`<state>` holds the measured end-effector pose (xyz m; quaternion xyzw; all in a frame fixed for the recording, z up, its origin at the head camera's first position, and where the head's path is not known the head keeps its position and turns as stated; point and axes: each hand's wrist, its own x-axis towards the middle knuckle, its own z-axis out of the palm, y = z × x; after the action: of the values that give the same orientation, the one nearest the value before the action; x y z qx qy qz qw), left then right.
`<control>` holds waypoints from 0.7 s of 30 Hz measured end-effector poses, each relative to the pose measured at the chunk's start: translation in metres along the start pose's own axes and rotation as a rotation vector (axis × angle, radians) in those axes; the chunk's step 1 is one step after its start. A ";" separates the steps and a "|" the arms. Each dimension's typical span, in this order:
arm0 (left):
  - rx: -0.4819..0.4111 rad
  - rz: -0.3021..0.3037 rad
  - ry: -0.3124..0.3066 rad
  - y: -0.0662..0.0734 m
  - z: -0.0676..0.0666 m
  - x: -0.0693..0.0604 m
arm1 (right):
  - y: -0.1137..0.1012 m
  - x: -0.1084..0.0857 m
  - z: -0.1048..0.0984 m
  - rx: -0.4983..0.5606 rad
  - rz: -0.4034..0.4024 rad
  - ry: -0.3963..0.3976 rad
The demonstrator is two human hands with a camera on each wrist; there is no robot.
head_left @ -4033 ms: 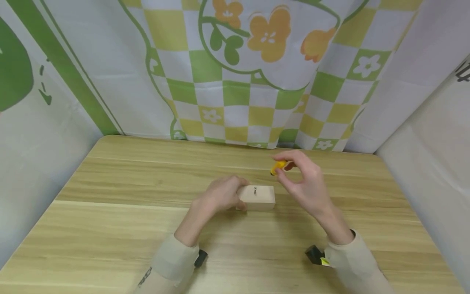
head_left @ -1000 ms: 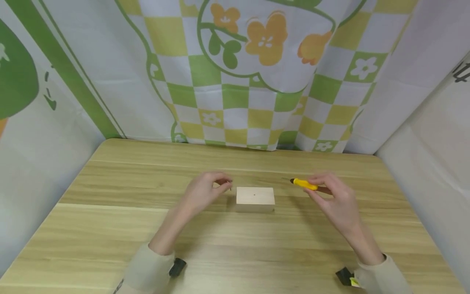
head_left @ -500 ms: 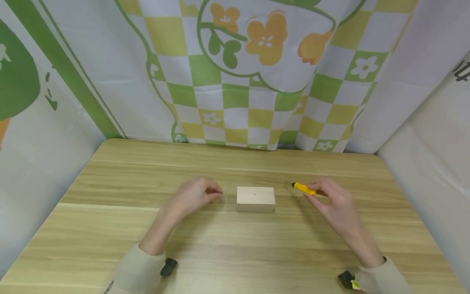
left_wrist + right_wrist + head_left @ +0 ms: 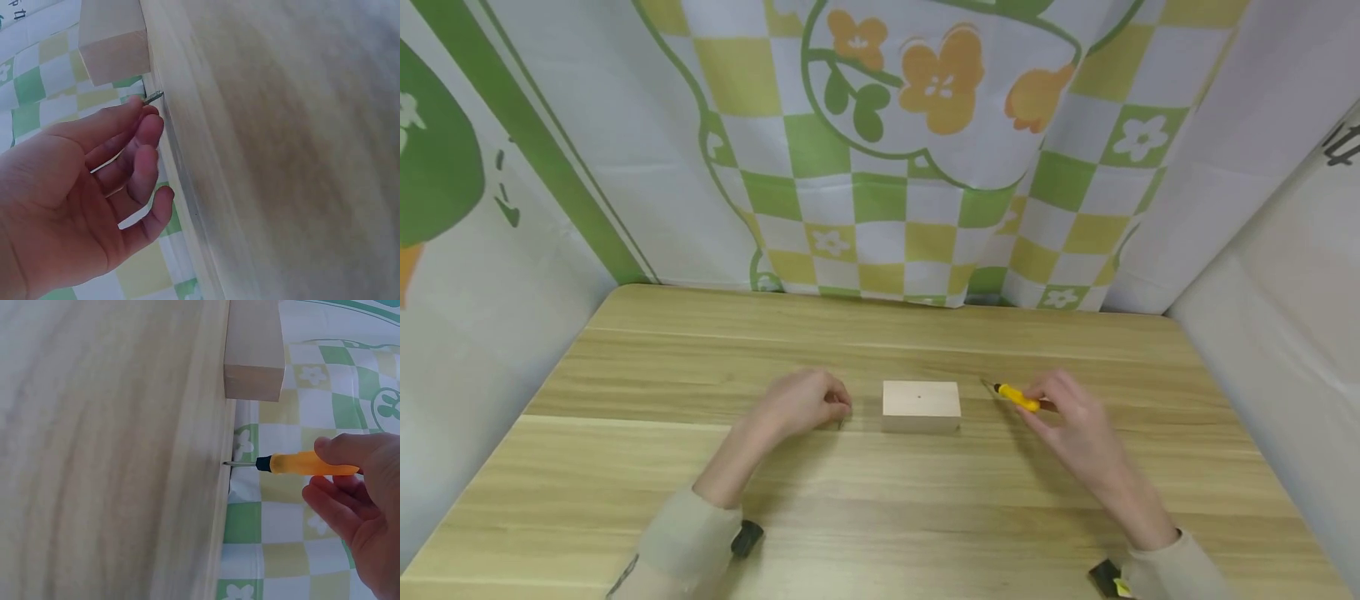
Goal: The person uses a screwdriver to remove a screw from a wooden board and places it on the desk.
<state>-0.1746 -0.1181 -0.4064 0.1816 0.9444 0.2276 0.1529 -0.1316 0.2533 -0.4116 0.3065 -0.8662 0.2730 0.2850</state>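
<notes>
A pale wooden block [image 4: 921, 402] lies on the table, with a small dark hole in its top face. To its left, my left hand [image 4: 805, 402] pinches a small screw [image 4: 154, 97] between thumb and index finger, its threaded end poking out just above the tabletop. My right hand [image 4: 1075, 421] is on the block's other side. It grips a yellow-handled screwdriver [image 4: 303, 464] by the handle, the thin metal shaft pointing left and slightly away, its tip close to the table. Neither hand touches the block. The screw's head is hidden by the fingers.
The wood-grain table [image 4: 880, 517] spreads around the block and both hands. Behind its far edge hangs a green, yellow and white checked curtain [image 4: 880, 196]. White fabric walls stand at left and right.
Four seconds ago my left hand held the block, with a small dark upright piece on its top; now only a hole shows there. Both hands have drawn apart and sunk towards the table.
</notes>
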 end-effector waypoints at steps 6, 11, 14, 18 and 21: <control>-0.034 -0.024 -0.025 -0.001 0.001 0.002 | 0.001 -0.004 0.002 -0.028 0.006 -0.025; -0.128 -0.057 -0.063 0.001 0.004 0.001 | 0.002 -0.009 0.002 -0.136 -0.016 -0.072; -0.153 -0.065 -0.084 0.005 0.005 0.000 | 0.003 -0.012 0.001 -0.173 -0.007 -0.132; -0.158 -0.074 -0.110 0.011 0.005 0.001 | 0.002 -0.015 0.000 -0.232 0.060 -0.242; -0.138 -0.081 -0.112 0.013 0.006 0.002 | 0.000 -0.014 -0.002 -0.254 0.133 -0.345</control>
<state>-0.1707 -0.1042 -0.4058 0.1448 0.9229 0.2754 0.2269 -0.1213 0.2597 -0.4197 0.2526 -0.9478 0.1236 0.1503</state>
